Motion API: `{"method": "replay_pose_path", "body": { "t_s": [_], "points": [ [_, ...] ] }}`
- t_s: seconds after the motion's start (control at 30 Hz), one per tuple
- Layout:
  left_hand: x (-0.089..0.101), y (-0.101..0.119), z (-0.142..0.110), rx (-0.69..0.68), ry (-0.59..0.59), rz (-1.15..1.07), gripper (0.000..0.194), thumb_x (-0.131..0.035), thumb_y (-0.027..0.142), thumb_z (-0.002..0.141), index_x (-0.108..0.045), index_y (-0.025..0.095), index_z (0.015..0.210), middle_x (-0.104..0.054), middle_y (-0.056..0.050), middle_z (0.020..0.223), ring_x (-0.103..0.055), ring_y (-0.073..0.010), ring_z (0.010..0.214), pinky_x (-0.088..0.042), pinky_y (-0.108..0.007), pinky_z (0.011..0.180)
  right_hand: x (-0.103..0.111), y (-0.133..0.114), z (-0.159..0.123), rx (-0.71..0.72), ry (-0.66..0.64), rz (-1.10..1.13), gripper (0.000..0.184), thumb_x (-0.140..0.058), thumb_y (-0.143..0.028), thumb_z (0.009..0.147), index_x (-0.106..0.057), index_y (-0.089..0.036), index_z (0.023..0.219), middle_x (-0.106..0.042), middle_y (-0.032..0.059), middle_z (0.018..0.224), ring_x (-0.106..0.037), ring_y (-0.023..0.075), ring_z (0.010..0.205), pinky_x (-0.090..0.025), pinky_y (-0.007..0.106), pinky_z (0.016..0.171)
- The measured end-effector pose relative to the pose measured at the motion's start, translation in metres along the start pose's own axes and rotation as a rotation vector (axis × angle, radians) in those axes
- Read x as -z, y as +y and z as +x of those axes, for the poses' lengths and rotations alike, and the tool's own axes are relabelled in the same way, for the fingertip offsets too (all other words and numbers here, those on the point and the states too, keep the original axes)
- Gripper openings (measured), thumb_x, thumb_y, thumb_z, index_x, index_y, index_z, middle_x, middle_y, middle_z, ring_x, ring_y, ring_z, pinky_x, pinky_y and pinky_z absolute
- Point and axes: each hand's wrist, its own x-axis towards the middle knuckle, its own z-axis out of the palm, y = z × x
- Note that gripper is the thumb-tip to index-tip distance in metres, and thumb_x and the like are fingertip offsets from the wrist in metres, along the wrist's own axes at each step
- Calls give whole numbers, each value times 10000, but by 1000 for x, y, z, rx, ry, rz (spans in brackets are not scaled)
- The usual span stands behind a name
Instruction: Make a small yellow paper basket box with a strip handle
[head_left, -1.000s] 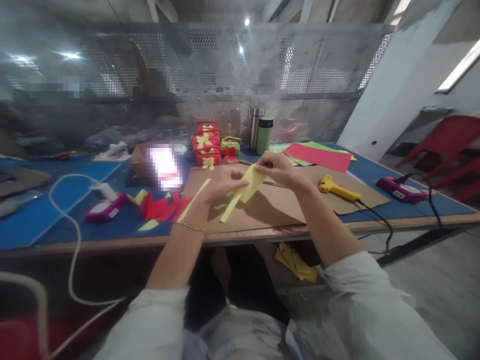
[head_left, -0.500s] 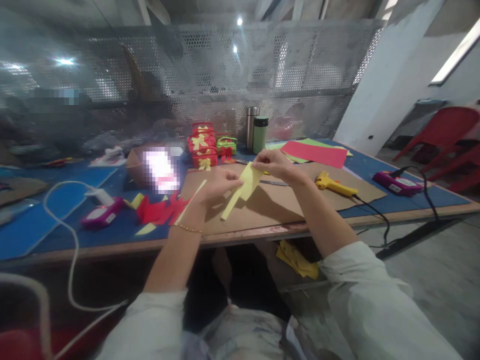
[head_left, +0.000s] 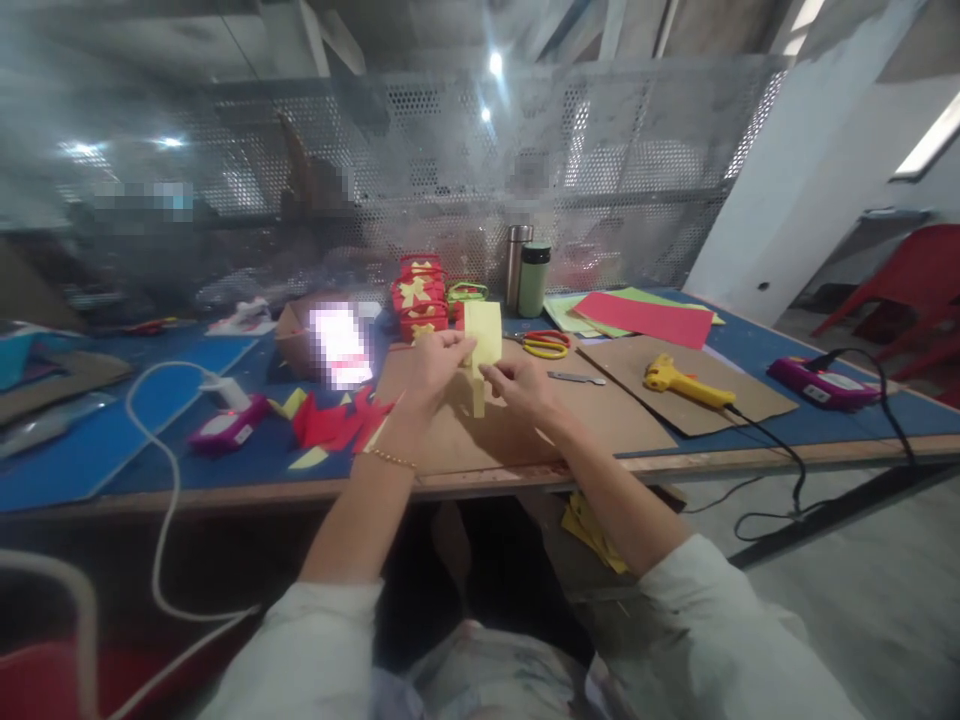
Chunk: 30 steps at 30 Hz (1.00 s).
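A pale yellow piece of paper (head_left: 484, 328) with a narrow strip hanging down is held upright above the brown cardboard (head_left: 630, 425). My left hand (head_left: 441, 362) pinches its left edge. Lower down on the other side, my right hand (head_left: 517, 388) grips it near the top of the strip, fingers closed. Behind my hands lie scissors (head_left: 546, 344) with red and yellow handles and a metal blade (head_left: 576, 378). Red paper scraps (head_left: 326, 420) are spread left of my left wrist.
Small red boxes with yellow bows (head_left: 420, 295) stand at the back beside a green bottle (head_left: 535, 282). To the right are a yellow glue gun (head_left: 688, 382) with a trailing cord and a purple power unit (head_left: 819, 382). A lit phone (head_left: 341, 345) leans at left.
The yellow paper has turned from slanted to upright. My right hand has moved from its top corner down to its lower right side, uncovering the scissors. The view has shifted slightly.
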Motion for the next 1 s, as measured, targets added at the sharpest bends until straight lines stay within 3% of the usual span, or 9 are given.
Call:
{"method": "replay_pose_path", "body": {
  "t_s": [0.2,0.57,0.73,0.87,0.93,1.0],
  "points": [
    [-6,-9,8,33,-30,-91,301,-845,416,751,-707,158,681,-654,-3,610,-548,-126,584,-410,-254,581,-3,-2,1,-106,-12,148,438,-625,-427,893,-598,-198,521,-596,-2,498,-490,119,479,-350,259,526],
    [-11,-19,14,-12,-3,-105,305,-837,391,753,-687,156,630,-608,22,568,-515,-107,562,-398,-244,591,-5,-3,-2,-150,-27,158,395,-610,-323,888,-570,-204,514,-584,-8,475,-477,110,453,-349,246,513],
    [-12,-26,19,-30,-14,-97,343,-829,444,744,-679,156,631,-619,17,571,-521,-107,558,-418,-246,600,-4,-1,-3,-126,-27,160,408,-618,-347,894,-567,-203,516,-579,-10,477,-471,108,451,-344,246,511],
    [-7,-19,14,-36,-11,-37,352,-823,449,750,-675,160,615,-636,1,578,-534,-121,572,-398,-250,584,-3,0,-4,-130,-36,164,437,-616,-400,918,-575,-202,531,-561,-13,475,-470,113,458,-350,253,526],
    [-3,-12,9,-20,-6,-16,318,-813,422,768,-695,161,630,-653,-7,594,-549,-130,583,-398,-256,584,-1,2,-4,-122,-2,134,420,-590,-417,945,-608,-200,586,-541,-18,484,-467,121,468,-348,261,539],
    [-1,-6,4,-8,2,0,273,-807,392,780,-728,159,662,-678,-13,624,-561,-134,595,-404,-260,591,3,6,-6,-50,120,36,409,-564,-430,971,-628,-200,639,-541,-11,523,-477,136,505,-342,274,560]
  ]
}}
